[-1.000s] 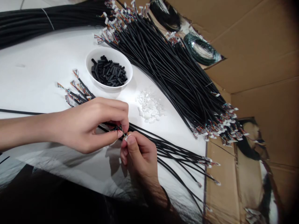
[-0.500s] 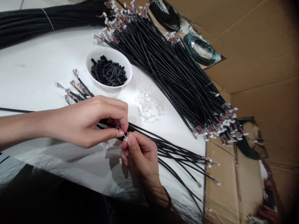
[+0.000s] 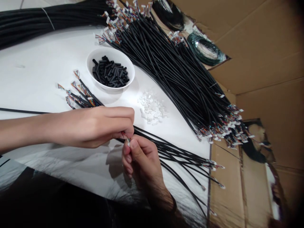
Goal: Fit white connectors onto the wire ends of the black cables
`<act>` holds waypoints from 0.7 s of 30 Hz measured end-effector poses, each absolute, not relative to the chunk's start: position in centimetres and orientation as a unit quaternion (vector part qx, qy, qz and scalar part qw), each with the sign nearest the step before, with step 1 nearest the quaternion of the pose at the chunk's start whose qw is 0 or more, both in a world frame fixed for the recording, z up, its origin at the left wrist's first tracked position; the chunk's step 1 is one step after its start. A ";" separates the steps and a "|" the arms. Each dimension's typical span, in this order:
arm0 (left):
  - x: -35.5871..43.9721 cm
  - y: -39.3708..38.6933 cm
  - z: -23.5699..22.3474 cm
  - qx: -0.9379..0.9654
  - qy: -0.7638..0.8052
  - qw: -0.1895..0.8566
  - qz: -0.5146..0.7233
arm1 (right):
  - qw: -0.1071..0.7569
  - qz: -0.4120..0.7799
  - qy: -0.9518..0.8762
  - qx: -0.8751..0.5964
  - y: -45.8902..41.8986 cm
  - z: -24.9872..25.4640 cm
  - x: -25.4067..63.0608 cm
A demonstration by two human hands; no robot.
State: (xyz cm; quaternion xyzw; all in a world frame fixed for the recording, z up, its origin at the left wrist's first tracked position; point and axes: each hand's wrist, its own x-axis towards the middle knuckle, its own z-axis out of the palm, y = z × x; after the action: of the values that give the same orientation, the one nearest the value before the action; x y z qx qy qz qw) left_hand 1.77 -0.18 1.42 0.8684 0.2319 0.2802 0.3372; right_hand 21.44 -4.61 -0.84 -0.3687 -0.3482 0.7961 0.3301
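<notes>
Head view: L hand (image 3: 87, 126) and R hand (image 3: 142, 161) are pressed together at the fingertips, pinching the thin colored wire end (image 3: 125, 136) of a black cable (image 3: 152, 139) above the white table (image 3: 47, 76); a tight, steady pinch suits such fine wires, but fingers hide most of the tip, so details can't be made out.

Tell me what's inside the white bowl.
The white bowl holds a heap of short black tubes, probably heat-shrink sleeves. The pile covers the bottom of the bowl, so the base, and anything lying under the tubes, cannot be seen.
</notes>
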 end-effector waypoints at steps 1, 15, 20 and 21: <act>1.8 -0.2 1.4 0.869 0.230 0.336 0.282 | 0.331 0.796 -0.348 -0.370 -4.6 -0.8 21.4; 2.0 -0.5 1.3 0.851 0.234 0.375 0.282 | 0.343 0.793 -0.344 -0.368 -4.7 -0.8 21.5; 1.8 -0.4 1.2 0.851 0.232 0.372 0.290 | 0.343 0.799 -0.338 -0.361 -4.7 -0.6 21.5; 1.8 -0.3 1.3 0.848 0.236 0.373 0.294 | 0.345 0.799 -0.335 -0.361 -4.7 -0.6 21.6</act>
State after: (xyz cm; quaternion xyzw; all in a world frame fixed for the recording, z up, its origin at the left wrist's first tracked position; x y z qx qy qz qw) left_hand 1.81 -0.34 1.30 0.8477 0.2358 0.2938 0.3735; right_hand 21.55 -4.68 -0.55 -0.3614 -0.3346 0.7992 0.3447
